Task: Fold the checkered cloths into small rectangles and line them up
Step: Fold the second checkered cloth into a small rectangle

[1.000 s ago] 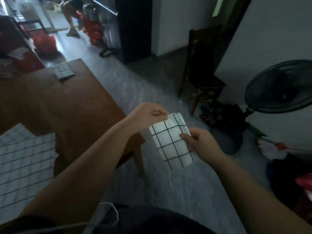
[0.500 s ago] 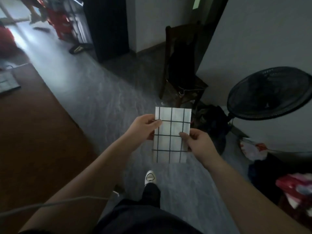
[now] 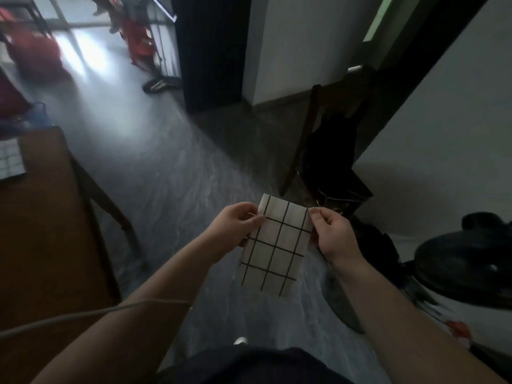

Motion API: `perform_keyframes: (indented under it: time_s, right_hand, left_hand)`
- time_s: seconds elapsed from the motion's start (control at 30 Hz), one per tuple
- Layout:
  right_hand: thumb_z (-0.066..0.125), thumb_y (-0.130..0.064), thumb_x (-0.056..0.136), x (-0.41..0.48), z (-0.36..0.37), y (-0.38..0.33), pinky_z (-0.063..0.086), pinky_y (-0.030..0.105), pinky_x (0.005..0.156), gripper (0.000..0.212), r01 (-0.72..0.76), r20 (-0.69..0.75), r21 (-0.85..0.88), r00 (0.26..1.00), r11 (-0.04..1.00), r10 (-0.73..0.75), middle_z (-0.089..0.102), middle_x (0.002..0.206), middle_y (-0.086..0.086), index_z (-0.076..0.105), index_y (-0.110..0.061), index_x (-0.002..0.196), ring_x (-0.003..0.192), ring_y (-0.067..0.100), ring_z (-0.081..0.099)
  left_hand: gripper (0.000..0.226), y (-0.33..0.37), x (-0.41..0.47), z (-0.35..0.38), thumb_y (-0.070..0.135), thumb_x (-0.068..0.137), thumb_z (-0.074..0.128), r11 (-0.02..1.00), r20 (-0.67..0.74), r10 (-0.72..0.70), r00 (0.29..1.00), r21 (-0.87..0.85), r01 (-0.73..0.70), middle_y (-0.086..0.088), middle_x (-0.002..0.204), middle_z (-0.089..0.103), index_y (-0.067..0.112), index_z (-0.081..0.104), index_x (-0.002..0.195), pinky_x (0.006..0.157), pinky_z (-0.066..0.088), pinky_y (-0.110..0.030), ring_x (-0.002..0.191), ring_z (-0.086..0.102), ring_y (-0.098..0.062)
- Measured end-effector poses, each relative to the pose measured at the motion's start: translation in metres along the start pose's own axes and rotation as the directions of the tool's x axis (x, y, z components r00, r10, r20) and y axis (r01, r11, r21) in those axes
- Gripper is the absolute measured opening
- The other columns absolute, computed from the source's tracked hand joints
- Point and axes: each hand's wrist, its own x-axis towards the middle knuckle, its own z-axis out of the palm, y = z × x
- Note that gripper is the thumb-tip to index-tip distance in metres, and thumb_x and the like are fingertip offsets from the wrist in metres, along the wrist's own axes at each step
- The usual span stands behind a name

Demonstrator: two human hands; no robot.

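A white checkered cloth [image 3: 274, 246] with black grid lines, folded into a small rectangle, hangs in the air in front of me over the grey floor. My left hand [image 3: 238, 225] pinches its upper left edge. My right hand [image 3: 332, 234] pinches its upper right corner. The cloth hangs slightly tilted, lower end toward me. Another folded checkered cloth [image 3: 9, 159] lies on the brown table [image 3: 47, 231] at the far left edge of view.
The table's corner and leg [image 3: 110, 206] stand to my left. A dark wooden chair [image 3: 329, 151] with dark clothing stands ahead right. A black fan [image 3: 465, 261] and floor clutter sit at the right. A person's feet show at the far top left.
My view swung right, away from the table; the large unfolded cloth has left the frame. Both hands shifted up to the cloth's top corners, and the cloth now hangs tilted.
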Motion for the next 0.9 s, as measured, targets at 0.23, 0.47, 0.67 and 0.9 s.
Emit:
perform_keyframes:
  time_s: [0.23, 0.47, 0.67, 0.9]
  right_hand:
    - [0.060, -0.018, 0.101, 0.112, 0.057, -0.017, 0.054, 0.030, 0.060, 0.023, 0.012, 0.170, 0.021, 0.985, 1.000, -0.016, 0.070, 0.070, -0.003, 0.073, -0.018, 0.082, 0.067, 0.011, 0.064]
    - [0.059, -0.017, 0.101, 0.252, 0.112, -0.048, 0.055, 0.033, 0.060, 0.020, 0.021, 0.332, 0.089, 0.942, 0.996, -0.049, 0.069, 0.079, 0.007, 0.073, -0.010, 0.089, 0.071, 0.018, 0.065]
    - [0.052, -0.030, 0.104, 0.363, 0.177, -0.091, 0.062, 0.041, 0.075, 0.030, -0.070, 0.576, 0.096, 0.817, 0.993, 0.002, 0.073, 0.100, 0.016, 0.069, -0.006, 0.110, 0.092, 0.030, 0.072]
    - [0.055, -0.025, 0.102, 0.422, 0.295, -0.130, 0.062, 0.038, 0.077, 0.026, -0.025, 0.833, -0.088, 0.546, 0.996, 0.087, 0.074, 0.106, 0.016, 0.066, -0.006, 0.117, 0.095, 0.031, 0.074]
  left_hand:
    - [0.046, 0.028, 0.089, -0.057, 0.045, 0.085, 0.073, 0.929, 0.039, -0.175, 0.984, -0.324, 0.178, -0.009, 0.094, 0.071, 0.010, 0.069, 0.114, 0.074, 0.056, -0.039, 0.081, 0.067, -0.023]
    - [0.032, 0.057, 0.205, -0.107, 0.028, 0.098, 0.067, 0.878, -0.149, -0.188, 0.971, -0.468, 0.099, -0.009, 0.091, 0.071, 0.006, 0.069, 0.119, 0.066, 0.058, -0.037, 0.078, 0.069, -0.022]
    - [0.017, 0.097, 0.276, -0.177, 0.023, 0.098, 0.067, 0.896, -0.384, -0.204, 0.901, -0.445, 0.014, -0.006, 0.081, 0.071, 0.009, 0.071, 0.106, 0.054, 0.054, -0.030, 0.064, 0.068, -0.018]
    - [0.013, 0.107, 0.307, -0.289, 0.018, 0.102, 0.061, 0.865, -0.655, -0.214, 0.725, -0.471, -0.170, -0.012, 0.087, 0.070, 0.008, 0.069, 0.104, 0.059, 0.059, -0.035, 0.068, 0.069, -0.022]
